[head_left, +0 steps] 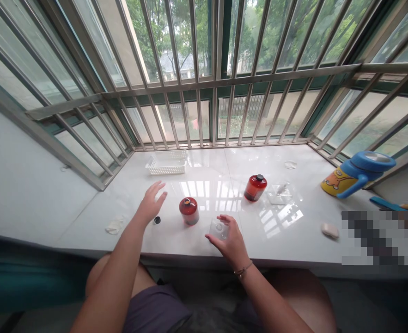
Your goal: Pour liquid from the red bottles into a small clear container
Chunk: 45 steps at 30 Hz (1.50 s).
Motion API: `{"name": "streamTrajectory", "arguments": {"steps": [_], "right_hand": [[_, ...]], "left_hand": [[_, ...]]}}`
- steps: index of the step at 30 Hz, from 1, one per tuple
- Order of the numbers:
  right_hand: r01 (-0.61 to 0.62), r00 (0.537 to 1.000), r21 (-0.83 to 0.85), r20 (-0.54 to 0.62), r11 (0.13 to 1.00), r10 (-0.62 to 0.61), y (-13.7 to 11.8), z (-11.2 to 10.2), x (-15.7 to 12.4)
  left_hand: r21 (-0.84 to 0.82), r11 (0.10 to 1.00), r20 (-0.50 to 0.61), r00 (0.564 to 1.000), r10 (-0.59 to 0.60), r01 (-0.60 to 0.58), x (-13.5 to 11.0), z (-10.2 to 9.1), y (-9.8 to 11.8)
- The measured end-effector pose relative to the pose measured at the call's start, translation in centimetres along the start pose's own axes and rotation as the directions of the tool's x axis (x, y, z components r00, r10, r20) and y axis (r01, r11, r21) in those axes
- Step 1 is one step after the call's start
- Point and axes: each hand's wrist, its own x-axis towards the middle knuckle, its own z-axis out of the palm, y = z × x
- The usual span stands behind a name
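Note:
My right hand [228, 241] grips a small clear glass cup [219, 228] near the front edge of the white sill [294, 231]. Just left of it stands an open red-brown bottle [189, 211] without its cap. A small black cap [157, 220] lies on the sill beside my left hand [151, 202], which hovers with fingers spread and holds nothing. Farther back stands a second red-brown bottle [255, 187] with its black cap on, next to a clear glass dish [279, 194].
A white plastic basket [167, 164] sits at the back left by the window bars [204, 92]. A blue and yellow children's jug [356, 175] lies at the right, a pale eraser-like lump [329, 230] nearer the front. Crumpled tissue [114, 226] lies at the left.

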Motion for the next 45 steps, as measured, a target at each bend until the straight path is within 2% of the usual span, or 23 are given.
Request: {"name": "streamTrajectory", "arguments": {"steps": [3, 6, 9, 12, 16, 21, 26, 31, 36, 38, 41, 45], "right_hand": [[0.001, 1.000, 0.001, 0.001, 1.000, -0.001, 0.0, 0.0, 0.0], [0.000, 1.000, 0.006, 0.002, 1.000, 0.000, -0.1, -0.1, 0.1], [-0.012, 1.000, 0.006, 0.009, 1.000, 0.012, -0.3, -0.2, 0.3], [-0.020, 0.999, -0.001, 0.037, 1.000, 0.020, -0.5, -0.3, 0.4], [0.000, 0.998, -0.022, 0.066, 1.000, 0.002, -0.5, -0.7, 0.4], [0.041, 0.991, -0.094, 0.131, 0.995, -0.028, 0.7, -2.1, 0.8], [-0.012, 1.000, -0.201, 0.009, 0.980, 0.014, 1.7, -4.1, 1.3], [0.053, 0.989, -0.175, 0.143, 0.983, -0.028, 1.5, -5.0, 1.2], [0.044, 0.996, -0.176, 0.084, 0.983, -0.029, 1.4, -5.0, 1.0], [0.089, 0.995, -0.186, 0.067, 0.979, -0.077, 0.9, -5.2, 0.9], [0.148, 0.988, -0.225, -0.017, 0.963, -0.155, -0.7, -5.9, 0.4], [0.233, 0.961, -0.198, -0.105, 0.952, -0.257, -3.8, -7.0, -1.3]], "left_hand": [[-0.275, 0.956, 0.025, 0.993, 0.117, -0.106, -2.5, 1.2, 4.1], [-0.400, 0.914, 0.102, 0.988, 0.116, -0.066, -4.0, 3.3, 7.4], [-0.459, 0.888, 0.078, 0.995, 0.057, -0.015, -4.8, 5.4, 9.3], [-0.490, 0.872, 0.024, 0.999, 0.023, -0.009, -5.5, 6.9, 10.3], [-0.517, 0.855, -0.006, 0.999, 0.041, -0.039, -6.7, 7.6, 11.0], [-0.519, 0.853, 0.005, 0.998, 0.057, -0.046, -8.3, 7.4, 11.1], [-0.519, 0.852, 0.013, 0.995, 0.095, -0.075, -9.4, 7.1, 11.0], [-0.531, 0.844, -0.008, 0.997, 0.080, -0.072, -9.8, 7.3, 11.0], [-0.539, 0.839, -0.013, 0.997, 0.076, -0.071, -9.8, 7.5, 11.0], [-0.540, 0.839, -0.012, 0.998, 0.070, -0.065, -9.8, 7.4, 11.1], [-0.550, 0.833, 0.005, 0.997, 0.072, -0.057, -10.0, 7.0, 11.1], [-0.587, 0.809, 0.106, 0.989, 0.105, -0.023, -11.1, 5.9, 10.8]]}}
